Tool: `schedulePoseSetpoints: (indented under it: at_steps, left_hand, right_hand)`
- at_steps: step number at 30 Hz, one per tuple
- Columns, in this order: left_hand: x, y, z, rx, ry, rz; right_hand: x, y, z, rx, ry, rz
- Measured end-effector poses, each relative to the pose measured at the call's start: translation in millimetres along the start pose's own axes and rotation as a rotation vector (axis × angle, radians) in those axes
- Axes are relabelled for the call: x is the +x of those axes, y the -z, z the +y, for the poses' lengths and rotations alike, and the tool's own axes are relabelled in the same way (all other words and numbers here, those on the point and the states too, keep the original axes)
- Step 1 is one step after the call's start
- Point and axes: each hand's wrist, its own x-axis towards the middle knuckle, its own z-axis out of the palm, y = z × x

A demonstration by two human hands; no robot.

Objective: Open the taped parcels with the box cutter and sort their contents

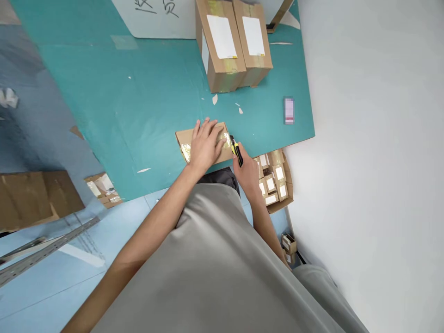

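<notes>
A small brown cardboard box (184,138) sealed with shiny tape lies at the near edge of the teal table (145,92). My left hand (205,145) rests flat on top of it, fingers spread, pressing it down. My right hand (248,172) is closed around a yellow and black utility knife (237,151), whose tip meets the box's right end.
Two taller taped cardboard boxes (232,41) with white labels stand at the back of the table. A blurred small card (288,110) lies at the right. An open carton (275,180) of several small labelled boxes sits on the floor below the table's right corner. More cardboard (34,196) lies at left.
</notes>
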Motion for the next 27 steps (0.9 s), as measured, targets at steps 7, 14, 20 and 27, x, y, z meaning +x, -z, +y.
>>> schedulePoseSetpoints:
  at_steps: [7, 14, 20, 27]
  left_hand:
    - [-0.4, -1.4, -0.8, -0.079, 0.002, 0.006]
    - [-2.2, -3.0, -0.7, -0.097, -0.001, 0.002]
    - [-5.7, -6.0, -1.0, -0.079, -0.010, 0.010]
    - [-6.5, -4.2, -0.1, -0.061, -0.021, -0.010]
  right_hand:
    - [15.8, 8.1, -11.6, -0.102, 0.014, -0.052]
    - [7.5, 12.9, -36.9, -0.215, -0.115, -0.086]
    - [10.4, 15.6, -50.4, -0.282, -0.119, -0.155]
    - [-1.6, 15.3, -41.8, -0.299, -0.174, -0.216]
